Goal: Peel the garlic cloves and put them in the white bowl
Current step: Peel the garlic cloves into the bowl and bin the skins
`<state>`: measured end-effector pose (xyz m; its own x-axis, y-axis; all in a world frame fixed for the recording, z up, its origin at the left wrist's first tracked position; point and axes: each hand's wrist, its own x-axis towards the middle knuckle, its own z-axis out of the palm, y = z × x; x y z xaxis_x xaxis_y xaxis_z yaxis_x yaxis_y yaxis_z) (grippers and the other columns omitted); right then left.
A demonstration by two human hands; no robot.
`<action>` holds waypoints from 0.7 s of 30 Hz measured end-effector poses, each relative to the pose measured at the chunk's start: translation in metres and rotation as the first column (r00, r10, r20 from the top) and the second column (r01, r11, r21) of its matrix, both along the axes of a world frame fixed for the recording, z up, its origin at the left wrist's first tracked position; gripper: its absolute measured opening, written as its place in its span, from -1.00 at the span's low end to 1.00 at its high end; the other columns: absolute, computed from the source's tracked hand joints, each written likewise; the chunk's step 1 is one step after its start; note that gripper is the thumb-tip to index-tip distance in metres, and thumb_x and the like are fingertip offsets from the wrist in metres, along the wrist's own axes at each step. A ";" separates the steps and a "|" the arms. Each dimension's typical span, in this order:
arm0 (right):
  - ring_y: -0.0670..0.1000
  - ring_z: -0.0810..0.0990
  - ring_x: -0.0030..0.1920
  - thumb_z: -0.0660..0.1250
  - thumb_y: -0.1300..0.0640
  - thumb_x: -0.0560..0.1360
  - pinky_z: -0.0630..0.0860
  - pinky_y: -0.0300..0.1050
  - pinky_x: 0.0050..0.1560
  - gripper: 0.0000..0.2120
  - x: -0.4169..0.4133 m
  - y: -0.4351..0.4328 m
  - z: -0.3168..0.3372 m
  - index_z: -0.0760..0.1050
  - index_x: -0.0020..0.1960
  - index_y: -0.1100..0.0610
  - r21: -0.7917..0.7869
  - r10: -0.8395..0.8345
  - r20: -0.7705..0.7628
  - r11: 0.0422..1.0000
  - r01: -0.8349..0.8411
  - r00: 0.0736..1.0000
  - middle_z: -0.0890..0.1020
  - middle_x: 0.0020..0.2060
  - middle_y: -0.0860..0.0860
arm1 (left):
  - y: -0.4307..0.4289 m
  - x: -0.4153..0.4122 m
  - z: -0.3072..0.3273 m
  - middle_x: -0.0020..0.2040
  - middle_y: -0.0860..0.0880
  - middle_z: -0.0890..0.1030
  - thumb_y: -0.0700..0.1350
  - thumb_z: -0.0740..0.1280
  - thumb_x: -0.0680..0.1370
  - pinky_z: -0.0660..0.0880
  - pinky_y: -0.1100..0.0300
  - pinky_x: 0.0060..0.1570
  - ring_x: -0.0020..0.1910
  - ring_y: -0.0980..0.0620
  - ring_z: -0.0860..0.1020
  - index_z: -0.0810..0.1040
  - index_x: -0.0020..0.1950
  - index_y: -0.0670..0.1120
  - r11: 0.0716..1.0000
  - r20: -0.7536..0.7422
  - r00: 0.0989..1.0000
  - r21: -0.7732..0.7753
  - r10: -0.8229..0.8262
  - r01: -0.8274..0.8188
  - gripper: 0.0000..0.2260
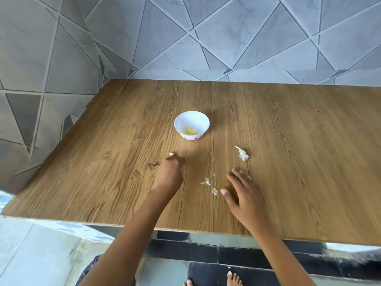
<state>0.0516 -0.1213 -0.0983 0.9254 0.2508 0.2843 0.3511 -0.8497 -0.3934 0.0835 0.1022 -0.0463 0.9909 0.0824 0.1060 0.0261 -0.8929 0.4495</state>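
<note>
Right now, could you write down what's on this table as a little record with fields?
surface: wooden table
bowl: white bowl mid-table, peeled cloves inside
left hand: left hand pinches a pale garlic piece
right hand: right hand open, fingers spread, beside peel scraps
leftover: garlic husk, right of the bowl

Wood-grain table (pixel 288 120) with a white bowl (pixel 193 119) mid-top, a garlic piece (pixel 242 154) and peel scraps (pixel 206 181) nearer the front.
</note>
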 end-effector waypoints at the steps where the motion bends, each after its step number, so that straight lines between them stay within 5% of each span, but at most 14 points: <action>1: 0.13 0.40 0.38 0.04 -0.20 0.55 0.33 0.14 0.34 -0.43 0.000 0.000 0.001 0.47 0.32 0.16 -0.003 -0.003 -0.003 1.000 0.003 1.000 0.45 0.36 0.10 | -0.005 -0.001 0.000 0.10 -0.15 0.56 -0.49 0.14 0.41 0.53 0.07 -0.13 -0.03 -0.14 0.59 0.58 0.13 -0.22 0.997 -0.045 0.999 0.080 -0.003 0.006 -0.59; 6: 0.11 0.38 0.39 0.03 -0.18 0.55 0.28 0.08 0.36 -0.44 -0.002 -0.001 0.004 0.46 0.33 0.16 -0.002 -0.008 -0.019 1.000 0.008 1.000 0.44 0.37 0.09 | -0.037 -0.022 0.001 0.21 -0.11 0.44 -0.46 0.17 0.49 0.48 0.24 -0.14 0.09 -0.01 0.51 0.49 0.23 -0.20 0.973 -0.076 0.995 0.213 -0.069 0.084 -0.63; 12: 0.10 0.38 0.39 0.14 -0.09 0.58 0.27 0.05 0.39 -0.53 -0.001 -0.002 0.005 0.45 0.34 0.18 0.103 -0.004 -0.027 0.995 0.007 1.000 0.46 0.35 0.09 | -0.062 -0.032 -0.002 0.12 -0.12 0.57 -0.39 0.23 0.51 0.53 0.18 -0.02 0.02 -0.06 0.59 0.59 0.18 -0.19 0.962 -0.041 0.963 0.058 -0.267 0.269 -0.70; 16: 0.01 0.41 0.37 0.27 0.10 0.57 0.34 -0.05 0.37 -0.63 -0.002 -0.006 0.010 0.44 0.35 0.17 0.312 0.024 -0.053 0.950 -0.007 0.998 0.49 0.32 0.04 | -0.055 -0.012 0.006 0.13 -0.17 0.60 -0.42 0.26 0.44 0.53 0.02 0.03 0.05 -0.15 0.59 0.59 0.19 -0.22 0.961 -0.016 0.961 -0.005 -0.277 0.277 -0.64; 21: -0.19 0.44 0.25 0.21 0.13 0.59 0.30 -0.50 0.20 -0.65 -0.005 -0.009 0.025 0.41 0.36 0.14 0.619 0.066 -0.176 0.783 0.059 0.982 0.48 0.25 -0.11 | -0.066 -0.026 0.009 0.17 -0.08 0.58 -0.35 0.24 0.49 0.54 0.07 0.01 0.06 -0.08 0.58 0.58 0.21 -0.17 0.939 -0.061 0.940 0.056 -0.336 0.339 -0.67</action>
